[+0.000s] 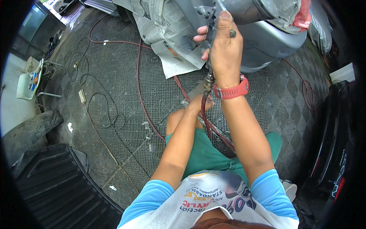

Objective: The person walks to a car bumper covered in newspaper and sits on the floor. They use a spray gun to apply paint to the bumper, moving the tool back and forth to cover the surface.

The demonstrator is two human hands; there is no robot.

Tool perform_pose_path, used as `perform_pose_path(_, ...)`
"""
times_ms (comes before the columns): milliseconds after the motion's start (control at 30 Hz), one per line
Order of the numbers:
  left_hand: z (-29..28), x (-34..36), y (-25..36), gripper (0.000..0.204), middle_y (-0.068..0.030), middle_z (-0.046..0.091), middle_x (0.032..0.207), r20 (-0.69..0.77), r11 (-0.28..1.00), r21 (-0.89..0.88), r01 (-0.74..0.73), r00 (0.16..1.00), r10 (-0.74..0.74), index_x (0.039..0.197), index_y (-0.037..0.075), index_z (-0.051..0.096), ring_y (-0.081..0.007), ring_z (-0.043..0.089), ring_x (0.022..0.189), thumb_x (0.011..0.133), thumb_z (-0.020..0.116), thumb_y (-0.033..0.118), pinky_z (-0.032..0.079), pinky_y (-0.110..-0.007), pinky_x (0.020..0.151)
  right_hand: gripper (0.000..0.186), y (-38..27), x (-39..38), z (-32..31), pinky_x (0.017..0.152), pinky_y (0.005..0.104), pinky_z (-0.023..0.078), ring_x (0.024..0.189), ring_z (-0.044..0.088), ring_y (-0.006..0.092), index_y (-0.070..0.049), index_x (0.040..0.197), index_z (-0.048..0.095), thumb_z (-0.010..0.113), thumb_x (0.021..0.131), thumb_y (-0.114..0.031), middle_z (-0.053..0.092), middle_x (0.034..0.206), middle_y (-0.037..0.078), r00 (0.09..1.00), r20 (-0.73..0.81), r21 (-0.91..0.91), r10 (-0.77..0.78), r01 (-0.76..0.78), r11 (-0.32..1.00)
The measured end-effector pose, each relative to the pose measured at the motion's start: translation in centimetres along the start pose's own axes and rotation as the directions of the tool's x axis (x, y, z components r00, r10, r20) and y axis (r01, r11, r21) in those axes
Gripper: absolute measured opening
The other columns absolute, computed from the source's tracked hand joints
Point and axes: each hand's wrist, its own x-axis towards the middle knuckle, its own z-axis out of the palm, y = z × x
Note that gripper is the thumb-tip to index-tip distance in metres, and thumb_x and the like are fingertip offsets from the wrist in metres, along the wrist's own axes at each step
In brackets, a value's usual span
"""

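Clamped in right-hand grip (227, 53), upper centre of frame: dark metal spray gun (212, 36), long axis near-vertical, dark-red rubber hose (203, 110) below; left-hand grip (201, 104) lower, farther off, closure impossible to tell.

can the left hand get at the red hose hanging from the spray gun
Likely yes: the red hose hangs right by the left hand, and nothing seems to stand between them, though whether they already touch is hard to tell.
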Motion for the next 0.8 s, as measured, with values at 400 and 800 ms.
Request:
perform_pose_path(400, -0.2, 0.7, -1.0, 0.039, -0.0240, 0.077, 0.109, 0.013, 0.998, 0.015, -0.056, 0.998, 0.056, 0.117, 0.007, 0.075, -0.0385, 0.074, 0.104, 0.087, 0.073, 0.032, 0.057, -0.042, 0.094, 0.069, -0.8, 0.8, -3.7, 0.041, 0.0249, 0.052, 0.072, 0.075, 0.0192, 0.002, 0.119, 0.062, 0.041, 0.109, -0.063, 0.072, 0.087, 0.012, 0.999, -0.047, -0.016, 0.018, -0.019, 1.000)
perform_pose_path(800, 0.2, 0.8, -0.8, 0.043, -0.0208, 0.077, 0.104, -0.015, 0.999, 0.028, -0.020, 1.000, 0.021, 0.116, 0.006, 0.076, -0.0344, 0.073, 0.100, 0.087, 0.078, 0.038, 0.056, -0.043, 0.091, 0.068, -4.5, 3.2, -2.8, 0.040, 0.0229, 0.049, 0.058, 0.067, 0.0125, 0.000, 0.116, 0.067, 0.041, 0.110, -0.062, 0.065, 0.074, 0.004, 0.975, -0.030, 0.127, 0.221, -0.216, 0.968)
